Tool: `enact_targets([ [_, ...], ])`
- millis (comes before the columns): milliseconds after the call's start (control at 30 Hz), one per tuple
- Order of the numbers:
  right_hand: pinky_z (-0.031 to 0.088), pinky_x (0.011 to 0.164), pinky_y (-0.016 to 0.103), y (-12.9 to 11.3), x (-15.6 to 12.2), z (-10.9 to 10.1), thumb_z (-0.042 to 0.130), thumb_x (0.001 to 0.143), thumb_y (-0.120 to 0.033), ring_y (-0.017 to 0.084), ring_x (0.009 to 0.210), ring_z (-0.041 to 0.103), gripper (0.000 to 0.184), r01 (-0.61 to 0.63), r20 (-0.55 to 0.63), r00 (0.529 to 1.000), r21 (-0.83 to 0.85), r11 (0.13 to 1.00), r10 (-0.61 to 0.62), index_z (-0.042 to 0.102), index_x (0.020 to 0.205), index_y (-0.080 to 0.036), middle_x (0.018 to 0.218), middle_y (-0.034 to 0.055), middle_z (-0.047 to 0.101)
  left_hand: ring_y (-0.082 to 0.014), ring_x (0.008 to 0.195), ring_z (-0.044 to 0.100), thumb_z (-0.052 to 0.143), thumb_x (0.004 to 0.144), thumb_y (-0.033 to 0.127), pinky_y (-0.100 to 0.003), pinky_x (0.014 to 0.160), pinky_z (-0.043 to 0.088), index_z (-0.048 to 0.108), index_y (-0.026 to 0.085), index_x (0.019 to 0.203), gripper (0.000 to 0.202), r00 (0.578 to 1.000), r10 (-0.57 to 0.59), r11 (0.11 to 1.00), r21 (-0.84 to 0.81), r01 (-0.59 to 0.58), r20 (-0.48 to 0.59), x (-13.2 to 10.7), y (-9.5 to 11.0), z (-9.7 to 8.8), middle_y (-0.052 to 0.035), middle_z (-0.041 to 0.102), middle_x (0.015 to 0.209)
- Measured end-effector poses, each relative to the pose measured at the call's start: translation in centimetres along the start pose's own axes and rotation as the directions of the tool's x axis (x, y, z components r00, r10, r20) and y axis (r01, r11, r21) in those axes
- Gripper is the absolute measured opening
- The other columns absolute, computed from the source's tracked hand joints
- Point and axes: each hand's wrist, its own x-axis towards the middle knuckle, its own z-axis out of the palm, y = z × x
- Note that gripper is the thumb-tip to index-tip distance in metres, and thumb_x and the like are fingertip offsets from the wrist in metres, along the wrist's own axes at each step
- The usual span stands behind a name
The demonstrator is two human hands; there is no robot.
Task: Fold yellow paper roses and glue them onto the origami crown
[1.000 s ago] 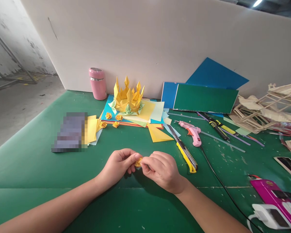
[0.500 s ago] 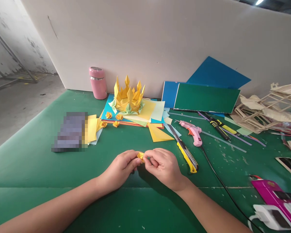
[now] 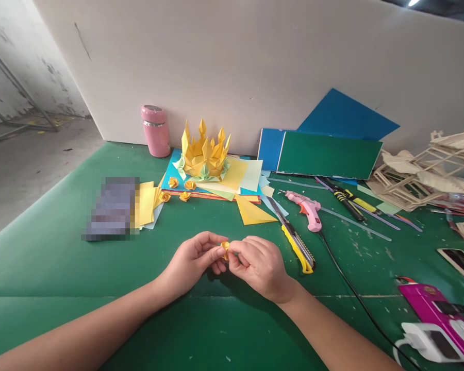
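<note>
Head view: L hand [image 3: 193,260] and R hand [image 3: 261,265] close together, low over the green counter [image 3: 62,268]. Both grips pinched on one yellow paper bit [image 3: 225,246], thumb + fingertips from each side. Held just above the counter, not lying on it. Vs 1 s ago: lifted a little, turned some, spare L fingers spread wider. So still being shaped, not put down. Near R hand: yellow knife [image 3: 297,250]. Further back: pink glue gun [image 3: 307,208], paper crown [image 3: 204,152], small paper roses [image 3: 178,189].
</note>
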Motion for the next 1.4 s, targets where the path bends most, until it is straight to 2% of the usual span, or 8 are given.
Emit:
enact_targets([
  [300, 0.03, 0.045, 0.027, -0.2, -0.2, -0.2, 0.045, 0.09, -0.013, 0.012, 0.046, 0.037, 0.023, 0.054, 0.049, 0.998, -0.063, 0.997, -0.051, 0.053, 0.069, -0.019, 0.048, -0.0034, 0.047, -0.009, 0.045, 0.053, 0.071, 0.066, 0.051, -0.022, 0.048, 0.045, 0.069, 0.014, 0.07, 0.037, 0.997, -0.075, 0.995, 0.062, 0.074, 0.02, -0.1, 0.6, -0.2, 0.0016, 0.062, 0.05],
  [567, 0.042, 0.053, 0.024, 0.6, -0.1, -0.5, 0.05, 0.089, -0.017, 0.012, 0.053, 0.048, 0.007, -0.2, 0.103, 0.978, 0.193, 0.961, 0.183, 0.056, 0.092, -0.019, 0.058, -0.0039, 0.051, -0.0124, 0.063, 0.063, 0.076, 0.064, 0.044, -0.025, 0.065, 0.051, 0.068, 0.016, 0.092, 0.04, 0.997, -0.073, 0.985, -0.159, 0.067, -0.032, 0.2, 1.2, -0.2, -0.0008, 0.07, 0.07],
  [733, 0.05, 0.079, 0.038, 2.8, -0.5, -0.2, 0.046, 0.083, -0.009, 0.022, 0.089, 0.059, 0.026, -0.318, -0.038, 0.947, -0.01, 0.948, 0.318, 0.05, 0.107, -0.02, 0.091, 0.0075, 0.063, -0.0113, 0.074, 0.065, 0.078, 0.068, 0.031, -0.024, 0.075, 0.05, 0.065, 0.016, 0.102, 0.04, 0.986, -0.151, 0.922, -0.369, 0.117, -0.065, 0.5, 1.5, -0.9, -0.0054, 0.073, 0.088],
  [833, 0.047, 0.091, 0.046, 4.0, -1.0, 0.3, 0.04, 0.071, -0.001, 0.028, 0.113, 0.052, 0.045, -0.343, 0.008, 0.937, -0.153, 0.927, 0.349, 0.047, 0.113, -0.016, 0.116, 0.0147, 0.057, -0.011, 0.075, 0.064, 0.077, 0.068, 0.021, -0.025, 0.077, 0.049, 0.064, 0.017, 0.105, 0.04, 0.985, -0.151, 0.91, -0.4, 0.108, -0.078, 0.7, 1.6, -1.3, -0.0053, 0.072, 0.091],
  [967, 0.046, 0.096, 0.049, 4.9, -1.9, 1.0, 0.039, 0.07, 0.0, 0.03, 0.122, 0.048, 0.055, -0.354, 0.099, 0.917, -0.244, 0.903, 0.387, 0.043, 0.122, -0.016, 0.127, 0.0154, 0.053, -0.01, 0.071, 0.061, 0.075, 0.069, 0.022, -0.024, 0.072, 0.048, 0.061, 0.016, 0.106, 0.04, 0.982, -0.077, 0.949, -0.315, 0.019, -0.174, 1.2, 1.8, -2.2, -0.0035, 0.071, 0.088],
  [1133, 0.052, 0.083, 0.048, 5.5, -2.0, 0.9, 0.04, 0.082, -0.006, 0.028, 0.098, 0.063, 0.04, -0.388, 0.139, 0.899, -0.185, 0.903, 0.414, 0.046, 0.12, -0.018, 0.104, 0.0131, 0.067, -0.0074, 0.058, 0.053, 0.071, 0.073, 0.027, -0.02, 0.056, 0.042, 0.056, 0.017, 0.114, 0.045, 0.949, 0.052, 0.991, -0.1, -0.087, -0.311, 1.9, 2.1, -3.8, 0.001, 0.067, 0.078],
  [1233, 0.053, 0.08, 0.048, 5.6, -1.7, 0.7, 0.041, 0.085, -0.009, 0.027, 0.089, 0.065, 0.034, -0.401, 0.135, 0.897, -0.151, 0.903, 0.421, 0.049, 0.117, -0.02, 0.093, 0.01, 0.07, -0.0073, 0.053, 0.05, 0.069, 0.073, 0.026, -0.019, 0.049, 0.039, 0.054, 0.016, 0.119, 0.049, 0.944, 0.046, 0.99, -0.112, -0.087, -0.326, 2.1, 2.2, -4.3, 0.0025, 0.064, 0.068],
  [1400, 0.049, 0.09, 0.05, 5.6, -1.8, 0.9, 0.046, 0.084, -0.014, 0.031, 0.113, 0.056, 0.039, -0.362, 0.065, 0.923, -0.192, 0.912, 0.38, 0.047, 0.122, -0.018, 0.119, 0.0148, 0.061, -0.0065, 0.052, 0.053, 0.061, 0.078, 0.012, -0.016, 0.048, 0.043, 0.05, 0.012, 0.124, 0.047, 0.94, -0.047, 0.979, -0.202, -0.023, -0.337, 2.1, 3.0, -4.4, 0.0, 0.064, 0.069],
])
